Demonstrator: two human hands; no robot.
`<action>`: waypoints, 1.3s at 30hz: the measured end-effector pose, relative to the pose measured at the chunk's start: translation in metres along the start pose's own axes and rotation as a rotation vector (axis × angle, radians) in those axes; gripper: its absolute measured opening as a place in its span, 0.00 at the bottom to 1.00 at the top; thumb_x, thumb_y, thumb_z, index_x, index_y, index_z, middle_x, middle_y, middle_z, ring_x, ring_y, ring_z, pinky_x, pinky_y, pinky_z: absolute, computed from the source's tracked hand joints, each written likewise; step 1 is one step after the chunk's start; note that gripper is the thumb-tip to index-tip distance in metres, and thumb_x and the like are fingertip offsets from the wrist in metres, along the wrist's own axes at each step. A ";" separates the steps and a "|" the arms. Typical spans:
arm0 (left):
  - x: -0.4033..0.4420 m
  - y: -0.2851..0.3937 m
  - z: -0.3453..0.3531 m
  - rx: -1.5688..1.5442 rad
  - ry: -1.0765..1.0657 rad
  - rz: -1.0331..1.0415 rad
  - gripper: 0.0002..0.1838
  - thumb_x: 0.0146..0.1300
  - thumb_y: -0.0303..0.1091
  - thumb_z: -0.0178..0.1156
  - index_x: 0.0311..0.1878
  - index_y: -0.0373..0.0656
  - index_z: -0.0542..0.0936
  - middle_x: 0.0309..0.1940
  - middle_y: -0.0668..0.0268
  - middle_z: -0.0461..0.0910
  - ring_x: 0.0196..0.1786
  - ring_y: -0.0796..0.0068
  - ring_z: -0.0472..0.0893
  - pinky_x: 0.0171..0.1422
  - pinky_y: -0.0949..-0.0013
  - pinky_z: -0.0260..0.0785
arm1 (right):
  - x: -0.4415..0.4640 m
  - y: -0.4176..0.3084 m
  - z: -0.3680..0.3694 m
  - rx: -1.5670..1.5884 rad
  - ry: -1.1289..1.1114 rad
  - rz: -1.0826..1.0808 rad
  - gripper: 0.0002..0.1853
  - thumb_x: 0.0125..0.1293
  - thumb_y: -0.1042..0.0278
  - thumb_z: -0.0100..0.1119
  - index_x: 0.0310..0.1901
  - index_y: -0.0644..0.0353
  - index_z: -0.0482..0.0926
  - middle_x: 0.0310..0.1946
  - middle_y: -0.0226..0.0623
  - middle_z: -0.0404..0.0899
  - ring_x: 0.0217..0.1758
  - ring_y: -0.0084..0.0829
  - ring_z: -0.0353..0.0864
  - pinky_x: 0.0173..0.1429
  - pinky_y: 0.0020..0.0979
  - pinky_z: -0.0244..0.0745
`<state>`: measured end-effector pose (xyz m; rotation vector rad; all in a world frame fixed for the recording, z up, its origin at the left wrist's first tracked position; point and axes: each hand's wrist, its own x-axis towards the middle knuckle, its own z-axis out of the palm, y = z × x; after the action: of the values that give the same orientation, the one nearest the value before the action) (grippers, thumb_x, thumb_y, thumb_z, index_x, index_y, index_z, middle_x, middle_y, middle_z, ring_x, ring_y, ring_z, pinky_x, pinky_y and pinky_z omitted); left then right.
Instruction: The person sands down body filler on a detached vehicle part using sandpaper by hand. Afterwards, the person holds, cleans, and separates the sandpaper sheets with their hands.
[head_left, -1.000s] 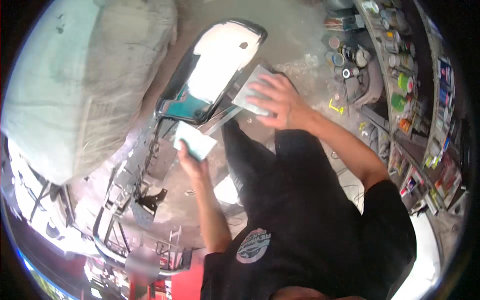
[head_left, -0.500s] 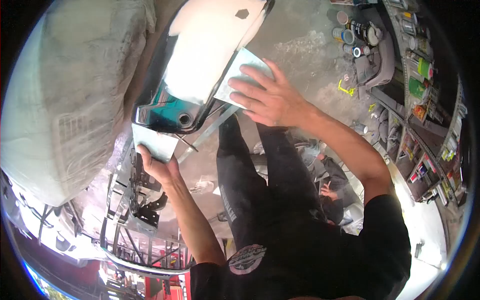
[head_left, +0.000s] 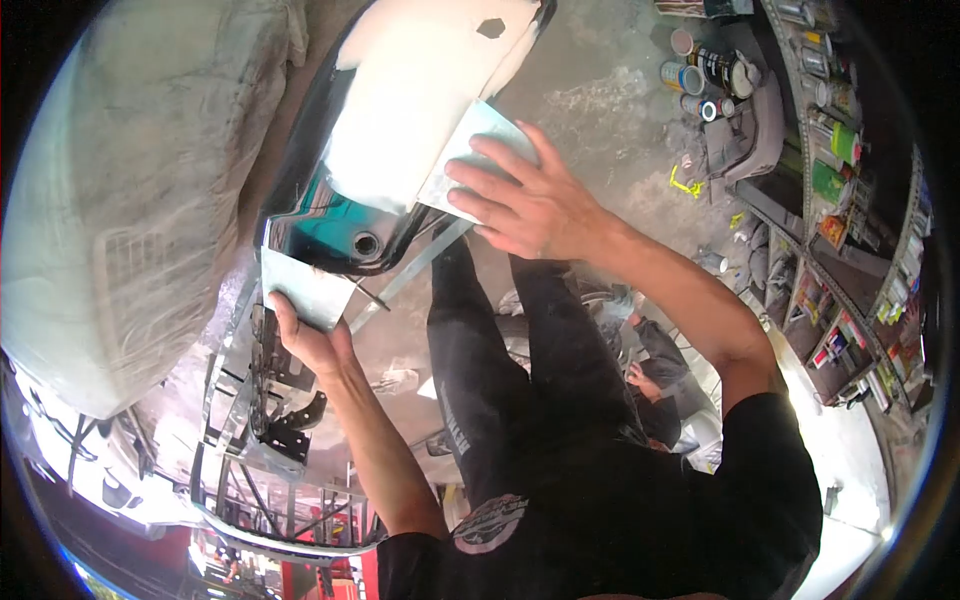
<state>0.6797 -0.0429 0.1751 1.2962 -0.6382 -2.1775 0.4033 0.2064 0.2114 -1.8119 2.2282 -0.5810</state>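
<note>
A long panel [head_left: 400,110], mostly coated white with a black rim and a bare teal end around a round hole [head_left: 366,243], stretches away from me. My right hand [head_left: 530,200] has its fingers spread flat over a pale sheet of sandpaper [head_left: 485,122], which lies against the panel's right edge. At the near left corner, my left hand [head_left: 312,342] pinches another pale sheet of sandpaper [head_left: 308,288], thumb on the near side. This sheet covers the corner; the fingers behind it are hidden. A metal bar [head_left: 415,262] shows below the panel.
A covered bulky object [head_left: 150,200] stands close on the left. Paint cans [head_left: 683,77] sit on the floor at right, near shelves [head_left: 830,180] of cans. A metal frame [head_left: 240,480] lies lower left. Behind my legs is another person's sleeve [head_left: 672,358] and hand [head_left: 643,381].
My right hand and its sheet have slid slightly left and toward me along the panel's edge. My left hand keeps its grip at the corner. The whole view has shifted slightly.
</note>
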 end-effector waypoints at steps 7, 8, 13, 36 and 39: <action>0.001 0.001 0.000 0.005 0.013 -0.004 0.27 0.81 0.45 0.56 0.72 0.35 0.72 0.63 0.56 0.82 0.63 0.59 0.82 0.72 0.54 0.73 | -0.001 0.005 0.000 0.021 0.003 0.034 0.30 0.53 0.58 0.79 0.60 0.49 0.82 0.71 0.29 0.74 0.77 0.43 0.67 0.76 0.68 0.60; 0.001 0.001 0.000 0.007 0.020 -0.001 0.27 0.80 0.46 0.57 0.71 0.35 0.74 0.61 0.56 0.83 0.61 0.59 0.83 0.70 0.53 0.75 | -0.001 0.005 -0.001 0.019 0.000 0.037 0.30 0.53 0.58 0.78 0.60 0.50 0.82 0.71 0.29 0.74 0.77 0.43 0.67 0.76 0.68 0.60; 0.003 0.001 -0.001 0.012 0.041 0.004 0.26 0.80 0.45 0.57 0.71 0.35 0.74 0.61 0.56 0.83 0.61 0.59 0.83 0.70 0.53 0.75 | 0.001 0.008 -0.002 0.038 -0.007 0.032 0.30 0.53 0.59 0.78 0.60 0.50 0.82 0.72 0.30 0.74 0.77 0.43 0.67 0.76 0.68 0.60; 0.005 0.002 -0.005 -0.016 -0.001 -0.018 0.27 0.81 0.45 0.57 0.72 0.33 0.72 0.63 0.55 0.82 0.62 0.59 0.83 0.71 0.54 0.74 | 0.004 0.001 -0.010 0.101 -0.010 0.113 0.27 0.53 0.61 0.76 0.57 0.52 0.84 0.69 0.34 0.75 0.76 0.46 0.68 0.73 0.67 0.60; 0.004 0.003 -0.004 0.016 0.027 -0.006 0.27 0.81 0.44 0.56 0.72 0.33 0.72 0.63 0.55 0.82 0.62 0.59 0.83 0.71 0.54 0.74 | 0.008 -0.003 -0.026 0.107 -0.056 0.120 0.27 0.53 0.60 0.75 0.57 0.53 0.84 0.68 0.34 0.75 0.76 0.46 0.68 0.72 0.67 0.61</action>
<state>0.6816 -0.0481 0.1724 1.3354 -0.6431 -2.1598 0.3937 0.2024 0.2363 -1.6108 2.2058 -0.6064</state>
